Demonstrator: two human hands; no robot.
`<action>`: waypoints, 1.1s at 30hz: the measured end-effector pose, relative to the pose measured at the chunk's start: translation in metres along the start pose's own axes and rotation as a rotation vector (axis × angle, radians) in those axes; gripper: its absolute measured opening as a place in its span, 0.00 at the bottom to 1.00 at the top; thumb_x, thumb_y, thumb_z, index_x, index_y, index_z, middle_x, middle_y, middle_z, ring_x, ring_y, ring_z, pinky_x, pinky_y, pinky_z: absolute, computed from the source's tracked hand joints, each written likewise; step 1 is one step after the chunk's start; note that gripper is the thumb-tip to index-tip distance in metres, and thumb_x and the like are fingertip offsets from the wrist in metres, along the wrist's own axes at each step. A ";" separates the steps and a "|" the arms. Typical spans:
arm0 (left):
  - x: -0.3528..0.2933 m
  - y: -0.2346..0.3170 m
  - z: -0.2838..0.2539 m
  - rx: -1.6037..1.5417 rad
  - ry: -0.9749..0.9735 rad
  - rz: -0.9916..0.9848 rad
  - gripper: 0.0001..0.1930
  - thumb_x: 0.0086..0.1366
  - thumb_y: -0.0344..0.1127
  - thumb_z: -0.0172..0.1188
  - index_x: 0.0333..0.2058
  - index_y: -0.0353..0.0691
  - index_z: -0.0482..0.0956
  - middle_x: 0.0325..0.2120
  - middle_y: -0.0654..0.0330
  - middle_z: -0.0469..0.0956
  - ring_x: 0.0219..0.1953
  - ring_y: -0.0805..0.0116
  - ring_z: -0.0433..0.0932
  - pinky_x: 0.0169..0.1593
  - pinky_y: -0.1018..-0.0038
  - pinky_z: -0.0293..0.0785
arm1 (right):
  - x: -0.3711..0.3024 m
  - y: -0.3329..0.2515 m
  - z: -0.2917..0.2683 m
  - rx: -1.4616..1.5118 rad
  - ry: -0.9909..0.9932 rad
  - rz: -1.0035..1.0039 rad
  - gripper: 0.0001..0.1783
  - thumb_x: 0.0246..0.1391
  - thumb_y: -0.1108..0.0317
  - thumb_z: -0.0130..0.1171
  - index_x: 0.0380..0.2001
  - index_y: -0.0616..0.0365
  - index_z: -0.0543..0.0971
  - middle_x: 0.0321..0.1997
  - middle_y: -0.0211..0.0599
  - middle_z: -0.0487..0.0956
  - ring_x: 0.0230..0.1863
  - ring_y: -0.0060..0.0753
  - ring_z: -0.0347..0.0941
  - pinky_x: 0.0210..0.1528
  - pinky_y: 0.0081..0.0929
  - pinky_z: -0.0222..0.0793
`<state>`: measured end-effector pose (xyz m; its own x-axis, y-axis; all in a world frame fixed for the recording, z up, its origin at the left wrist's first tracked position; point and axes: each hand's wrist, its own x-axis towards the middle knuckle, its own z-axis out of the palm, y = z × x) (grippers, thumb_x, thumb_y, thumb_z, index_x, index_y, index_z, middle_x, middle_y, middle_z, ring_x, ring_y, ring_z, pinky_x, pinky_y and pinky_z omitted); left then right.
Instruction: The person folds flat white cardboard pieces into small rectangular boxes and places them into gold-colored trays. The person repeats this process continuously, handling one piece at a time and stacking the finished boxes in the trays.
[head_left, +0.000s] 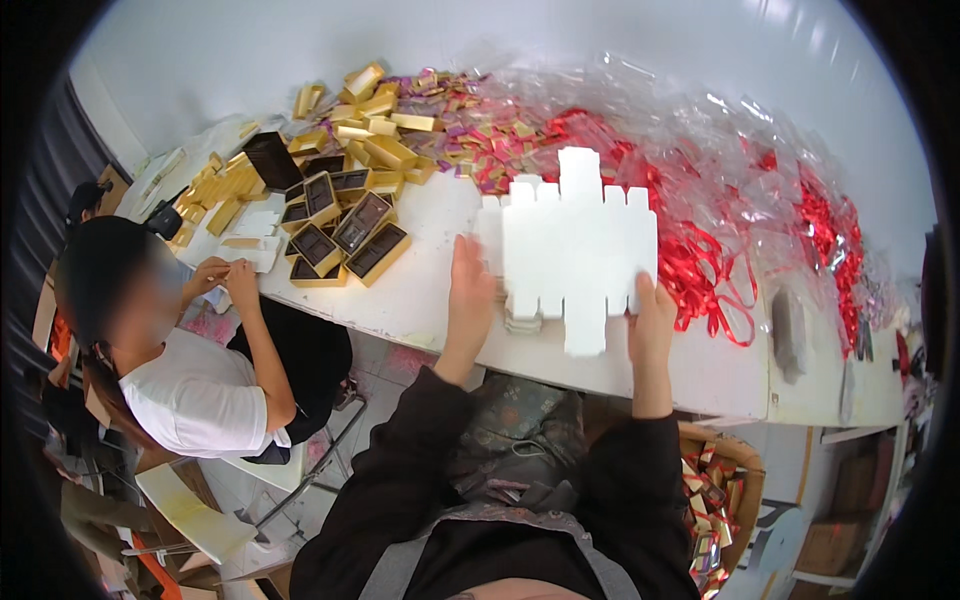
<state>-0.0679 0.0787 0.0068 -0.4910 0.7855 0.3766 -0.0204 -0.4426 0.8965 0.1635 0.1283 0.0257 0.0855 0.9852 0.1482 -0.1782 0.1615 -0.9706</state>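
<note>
A flat white box blank (580,250) with tabs and flaps lies in front of me, above the white table. My right hand (652,315) grips its right edge, thumb on top and fingers partly hidden beneath. Left of the blank is my left hand (472,300), slightly blurred, fingers stretched out and holding nothing. A small gap separates it from the blank's main panel. More white blanks (522,322) are stacked underneath, their edges showing at the lower left.
Gold boxes with dark inserts (365,225) stand on the table (430,215) at left. Small coloured packets (490,130), red ribbons (705,275) and clear bags (720,150) pile along the back. A seated person (200,380) works at left. A filled carton (745,470) stands below right.
</note>
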 end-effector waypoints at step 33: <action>-0.159 0.084 0.050 0.603 -0.299 0.184 0.27 0.57 0.36 0.59 0.54 0.34 0.64 0.41 0.52 0.75 0.31 0.56 0.80 0.29 0.68 0.77 | -0.176 0.030 0.004 -0.142 0.108 -0.172 0.17 0.60 0.69 0.51 0.50 0.65 0.65 0.45 0.42 0.74 0.44 0.28 0.71 0.47 0.24 0.67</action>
<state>0.0521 -0.0612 0.0341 -0.1774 0.8448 0.5049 0.5696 -0.3302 0.7527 0.1394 -0.0404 -0.0284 0.2087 0.9308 0.3002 -0.0129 0.3096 -0.9508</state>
